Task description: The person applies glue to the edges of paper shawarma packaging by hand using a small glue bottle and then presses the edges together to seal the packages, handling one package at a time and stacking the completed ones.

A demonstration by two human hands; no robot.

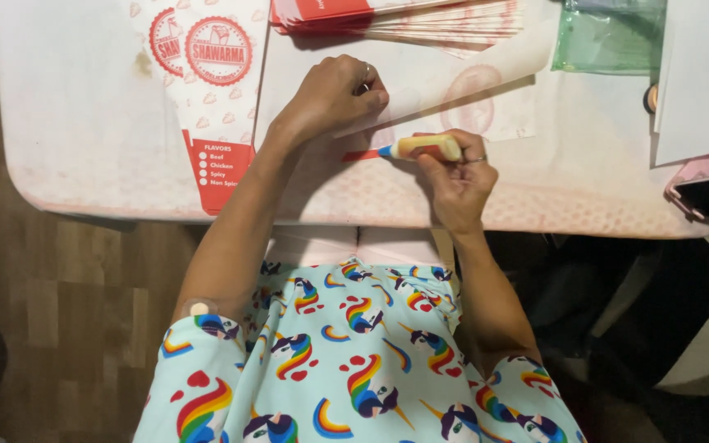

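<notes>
Wrapper (420,94), white paper with a faint red round stamp, lies flat mid-bench (84,123), its near edge folded over. Left of it lies a printed red-and-white wrapper (215,90). The left hand (334,94) presses the fold, grip curled on the paper. The right hand (457,180) grips a cream glue stick (420,148), tip at the fold. Red stack (395,16) behind.

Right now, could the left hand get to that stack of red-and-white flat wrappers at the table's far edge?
Probably yes. The left hand rests on a white paper sheet, and the stack lies just beyond its knuckles with nothing between them.
</notes>
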